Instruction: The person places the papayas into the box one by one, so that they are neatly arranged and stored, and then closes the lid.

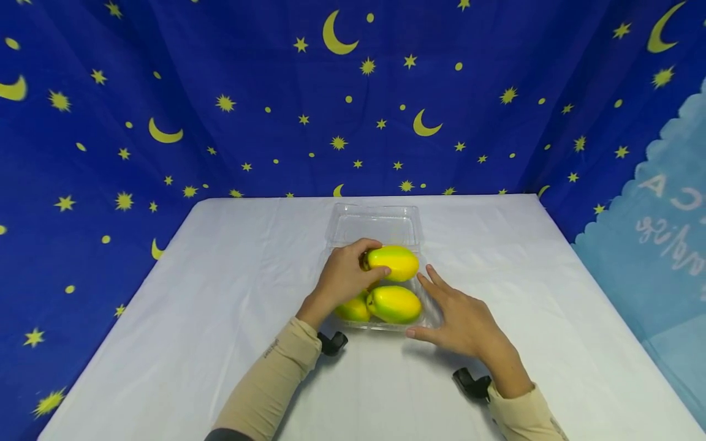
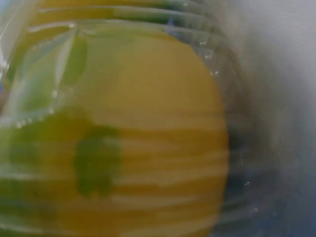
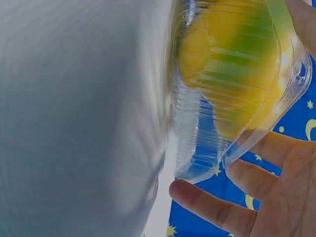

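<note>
A clear plastic clamshell box [image 1: 375,327] lies on the table with its lid [image 1: 376,226] folded back, away from me. My left hand [image 1: 344,272] grips a yellow mango [image 1: 399,263] by its left end, thumb in front, over the far right part of the box. Another mango [image 1: 394,304], yellow with a green underside, lies at the near right, and a greener mango [image 1: 353,308] sits beside it, partly under my left wrist. My right hand [image 1: 463,318] is spread at the box's right side, fingertips close to the wall. Through the ribbed plastic, the left wrist view shows a mango [image 2: 158,133] up close.
White cloth covers the table [image 1: 248,257]. A blue curtain [image 1: 287,79] with moons and stars hangs behind it and along the left. On the right hangs a light blue cloth [image 1: 656,233] with lettering. Black wrist-camera mounts [image 1: 471,384] jut from both wrists.
</note>
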### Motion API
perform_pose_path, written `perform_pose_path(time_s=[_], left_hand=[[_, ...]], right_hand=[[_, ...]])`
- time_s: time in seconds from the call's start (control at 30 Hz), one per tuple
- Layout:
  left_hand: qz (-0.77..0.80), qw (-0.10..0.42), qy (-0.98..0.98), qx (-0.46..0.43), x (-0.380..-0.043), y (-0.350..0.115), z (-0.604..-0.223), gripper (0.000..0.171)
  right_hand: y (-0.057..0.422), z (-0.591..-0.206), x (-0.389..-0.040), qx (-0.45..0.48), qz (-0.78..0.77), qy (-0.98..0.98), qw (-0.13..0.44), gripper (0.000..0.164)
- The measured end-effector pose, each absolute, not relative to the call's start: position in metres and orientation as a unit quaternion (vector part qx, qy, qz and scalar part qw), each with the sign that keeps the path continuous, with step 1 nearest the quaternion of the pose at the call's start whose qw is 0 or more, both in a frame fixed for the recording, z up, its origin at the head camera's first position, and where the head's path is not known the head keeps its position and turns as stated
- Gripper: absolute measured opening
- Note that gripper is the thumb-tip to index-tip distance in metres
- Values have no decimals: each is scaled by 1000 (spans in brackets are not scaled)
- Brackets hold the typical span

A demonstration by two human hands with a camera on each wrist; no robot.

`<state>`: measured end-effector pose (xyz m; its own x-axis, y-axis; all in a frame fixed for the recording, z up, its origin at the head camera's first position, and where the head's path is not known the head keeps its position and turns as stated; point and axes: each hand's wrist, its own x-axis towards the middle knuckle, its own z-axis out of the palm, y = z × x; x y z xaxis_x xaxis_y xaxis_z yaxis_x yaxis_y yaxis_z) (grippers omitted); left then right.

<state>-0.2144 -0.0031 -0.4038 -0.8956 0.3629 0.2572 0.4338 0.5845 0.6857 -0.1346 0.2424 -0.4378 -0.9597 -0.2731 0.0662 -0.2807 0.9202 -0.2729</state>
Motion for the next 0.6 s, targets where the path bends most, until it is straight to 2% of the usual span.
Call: perform_pose_path(time_s=[0.6], left_hand=[[-364,54,-900,-235,-218,3,-408,52]], right_hand=[[241,-435,-132,142,139,-979,34,109]])
